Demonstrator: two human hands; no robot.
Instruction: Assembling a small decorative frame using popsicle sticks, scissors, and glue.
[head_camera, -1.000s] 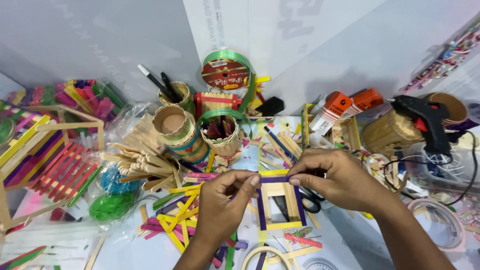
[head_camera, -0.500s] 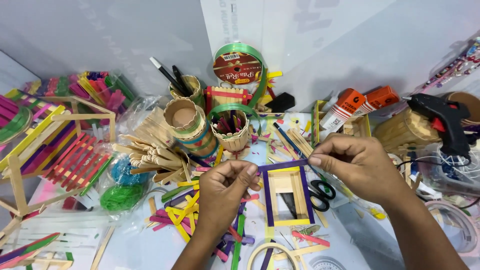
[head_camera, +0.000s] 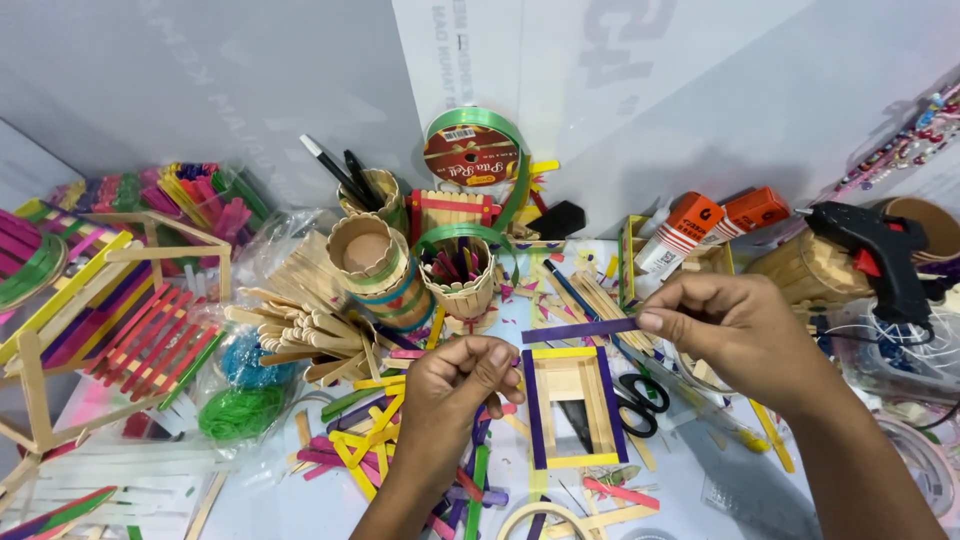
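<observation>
Two bare hands and forearms enter from the lower edge of the head view. The left hand (head_camera: 455, 385) sits at about seven o'clock from the picture's centre, its forearm running down to the bottom edge; the right hand (head_camera: 735, 335) lies at about four o'clock, its forearm leaving toward the lower right corner. No sleeve, cuff or glove covers either arm as far as the frame shows. No ring, watch or bracelet shows on the fingers or wrists. The fingernails that show are short and unpainted.
</observation>
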